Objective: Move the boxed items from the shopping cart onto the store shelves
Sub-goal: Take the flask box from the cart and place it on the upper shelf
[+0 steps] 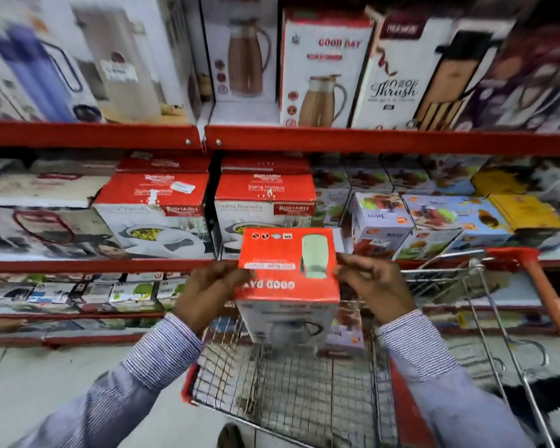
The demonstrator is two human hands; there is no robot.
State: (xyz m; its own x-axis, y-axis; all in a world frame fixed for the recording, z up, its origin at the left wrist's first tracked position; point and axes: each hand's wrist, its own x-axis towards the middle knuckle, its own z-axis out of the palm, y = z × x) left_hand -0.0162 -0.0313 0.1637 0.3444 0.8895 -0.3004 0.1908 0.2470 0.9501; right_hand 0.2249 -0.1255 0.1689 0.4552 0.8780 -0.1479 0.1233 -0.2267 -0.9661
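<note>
Left hand [207, 294] and right hand [374, 287]: I am gripping the red-topped Good Day jug box [288, 276] by its sides, holding it above the shopping cart's [514, 253] front edge, facing the red shelves [337, 140].

Floor and rug beside the aisle
Pale tiled floor [46, 376] lies lower left; a black-and-white patterned rug [530, 405] shows lower right.

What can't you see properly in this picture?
- Box in both hands, head view: lower front blurred, picture unclear.
- Cart: the box hides what else lies inside; near end cut off by the bottom edge.
- Top left shelf boxes: motion blur, labels unreadable.
- Bottom shelf: items too small and blurred.
</note>
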